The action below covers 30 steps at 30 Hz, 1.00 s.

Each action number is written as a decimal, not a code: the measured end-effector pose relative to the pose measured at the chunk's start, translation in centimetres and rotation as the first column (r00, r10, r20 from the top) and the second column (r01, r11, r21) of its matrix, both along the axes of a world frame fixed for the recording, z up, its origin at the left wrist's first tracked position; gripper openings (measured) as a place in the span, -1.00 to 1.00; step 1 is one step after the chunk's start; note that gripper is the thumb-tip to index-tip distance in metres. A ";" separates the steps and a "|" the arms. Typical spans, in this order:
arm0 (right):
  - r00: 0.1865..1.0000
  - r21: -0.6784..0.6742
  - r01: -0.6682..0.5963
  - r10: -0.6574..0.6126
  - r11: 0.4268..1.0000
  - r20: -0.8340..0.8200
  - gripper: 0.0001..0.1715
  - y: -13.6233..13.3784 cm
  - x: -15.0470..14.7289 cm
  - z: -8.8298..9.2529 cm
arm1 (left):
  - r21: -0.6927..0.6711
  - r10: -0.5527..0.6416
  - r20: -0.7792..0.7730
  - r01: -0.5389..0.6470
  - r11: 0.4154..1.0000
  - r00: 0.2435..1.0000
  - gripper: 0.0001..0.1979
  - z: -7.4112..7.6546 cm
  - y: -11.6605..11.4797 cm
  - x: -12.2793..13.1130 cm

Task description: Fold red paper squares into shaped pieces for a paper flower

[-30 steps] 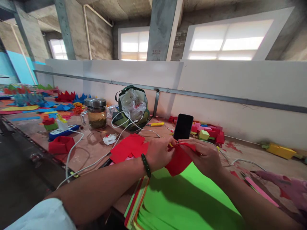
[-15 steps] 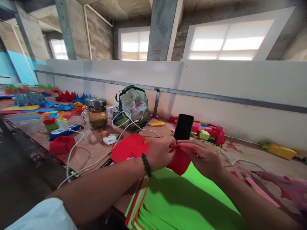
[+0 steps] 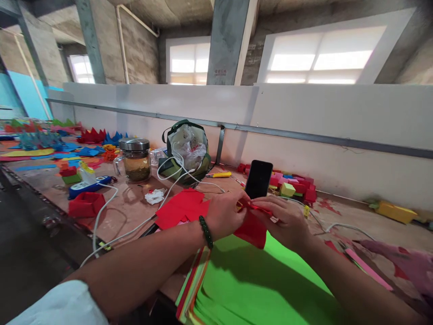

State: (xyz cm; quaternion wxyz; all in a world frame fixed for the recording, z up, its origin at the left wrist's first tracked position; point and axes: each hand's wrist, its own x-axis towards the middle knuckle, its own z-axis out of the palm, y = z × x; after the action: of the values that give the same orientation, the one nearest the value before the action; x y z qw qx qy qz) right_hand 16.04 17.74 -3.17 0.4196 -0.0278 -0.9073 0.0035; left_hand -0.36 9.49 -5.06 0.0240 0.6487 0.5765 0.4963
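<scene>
Both hands grip one sheet of red paper or felt (image 3: 252,229) by its upper edge, which looks folded over. My left hand (image 3: 227,212), with a dark beaded bracelet on its wrist, pinches the edge from the left. On the other side, my right hand (image 3: 284,219) presses the fold between thumb and fingers. The red sheet hangs down over a stack of bright green sheets (image 3: 270,280). More red pieces (image 3: 181,207) lie on the table just left of my left hand. Directly behind the hands leans a black phone (image 3: 259,179).
A glass mug with a metal lid (image 3: 134,160), a bag (image 3: 186,153) and a yellow cutter (image 3: 221,174) stand behind. White cables (image 3: 104,212) cross the left side. Small coloured cubes (image 3: 297,187) lie by the wall. On the right is a pink glue gun (image 3: 399,259).
My fingers have shifted slightly along the red sheet's upper edge, and its lower part has swung a little. The rest of the table looks the same.
</scene>
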 end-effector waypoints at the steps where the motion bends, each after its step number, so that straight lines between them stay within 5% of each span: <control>1: 1.000 -0.006 0.026 -0.026 1.000 0.009 -0.80 0.1 0.0 -0.1 | -0.010 -0.003 0.019 0.004 1.000 1.000 -0.85 -0.1 0.1 -0.1; 6: 0.975 -0.175 0.219 -0.220 0.960 0.012 -0.66 0.4 -0.3 -0.8 | -0.078 -0.118 0.300 0.147 0.986 0.947 -0.80 -0.6 1.0 -0.3; 10: 0.972 -0.329 0.234 -0.222 0.915 0.075 -0.59 0.5 -0.6 -0.6 | -0.107 -0.173 0.407 0.235 0.966 0.897 -0.81 -0.8 1.6 -0.2; 19: 0.955 -0.352 0.298 -0.277 0.887 0.110 -0.60 -0.1 -0.7 -0.3 | -0.135 -0.245 0.495 0.353 0.926 0.834 -0.87 -0.6 1.4 -0.1; 30: 0.981 -0.463 0.157 -0.083 0.873 0.177 -0.44 0.5 0.0 1.0 | -0.205 -0.195 0.469 0.321 0.925 0.862 -0.91 -0.9 1.7 -0.9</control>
State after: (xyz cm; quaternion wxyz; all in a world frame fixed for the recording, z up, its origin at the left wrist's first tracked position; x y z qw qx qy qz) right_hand 16.01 18.22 -2.16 0.3292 -0.1861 -0.9045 0.1971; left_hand -1.26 11.24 -6.00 0.3104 0.5817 0.5265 0.5367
